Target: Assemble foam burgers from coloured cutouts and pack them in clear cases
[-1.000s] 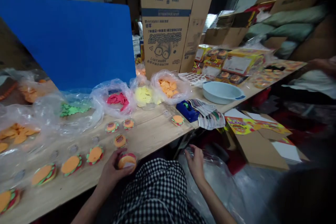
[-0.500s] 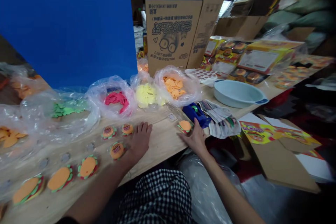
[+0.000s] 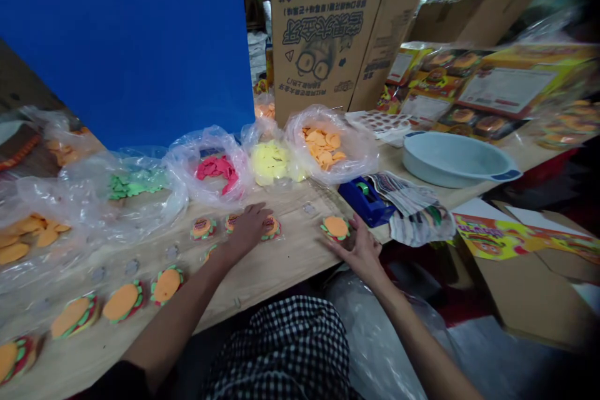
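Note:
My left hand (image 3: 248, 227) lies palm down over the table with fingers stretched out, between small packed hamburger-shaped sweets. One hamburger sweet (image 3: 272, 227) in clear wrap sits right of the fingers, and another (image 3: 232, 223) is partly covered on the left. Farther left is a third one (image 3: 202, 227); my forearm hides most of another. My right hand (image 3: 362, 251) is open, thumb and fingers apart, beside a hamburger sweet (image 3: 335, 228) with an orange top and green frill. Whether the fingers touch it I cannot tell. A blue tape dispenser (image 3: 368, 201) stands just beyond this hand.
Plastic bags hold green pieces (image 3: 134, 184), red pieces (image 3: 218, 170), yellow pieces (image 3: 270, 162) and orange pieces (image 3: 323, 145) along the back. Larger hamburger shapes (image 3: 122, 302) line the front left. A pale blue basin (image 3: 457, 159) and printed strips (image 3: 412, 203) are at right.
My left hand has shifted left over the sweets, uncovering one at its right side. My right hand's fingers have spread away from the sweet beside them. The camera view has tilted down.

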{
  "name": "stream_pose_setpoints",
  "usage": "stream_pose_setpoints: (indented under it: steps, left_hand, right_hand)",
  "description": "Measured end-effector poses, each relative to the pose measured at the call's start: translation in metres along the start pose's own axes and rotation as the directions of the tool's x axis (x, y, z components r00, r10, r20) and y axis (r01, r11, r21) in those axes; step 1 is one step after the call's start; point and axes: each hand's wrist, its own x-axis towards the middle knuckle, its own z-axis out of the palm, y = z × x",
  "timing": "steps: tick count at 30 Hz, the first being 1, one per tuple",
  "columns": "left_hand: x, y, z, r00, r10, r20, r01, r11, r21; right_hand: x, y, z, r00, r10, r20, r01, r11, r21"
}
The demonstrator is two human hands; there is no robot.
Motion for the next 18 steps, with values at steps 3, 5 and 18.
stream_pose_setpoints:
  steps: [3, 5, 18]
  left_hand:
    - [0.015, -0.004, -0.006, 0.978, -0.054, 0.200, 0.044, 0.998, 0.052]
    - [0.021, -0.004, -0.008, 0.960, -0.061, 0.274, 0.050, 0.998, 0.047]
    - [-0.002, 0.037, 0.001, 0.970, 0.100, 0.222, -0.079, 0.992, -0.101]
  right_hand:
    - [0.009, 0.012, -0.016, 0.991, 0.026, -0.134, -0.015, 0.997, 0.081]
    - [0.024, 0.024, -0.031, 0.956, 0.062, -0.285, -0.032, 0.994, 0.106]
    - [0.105, 0.041, -0.079, 0.902, 0.431, -0.005, -0.415, 0.872, 0.258]
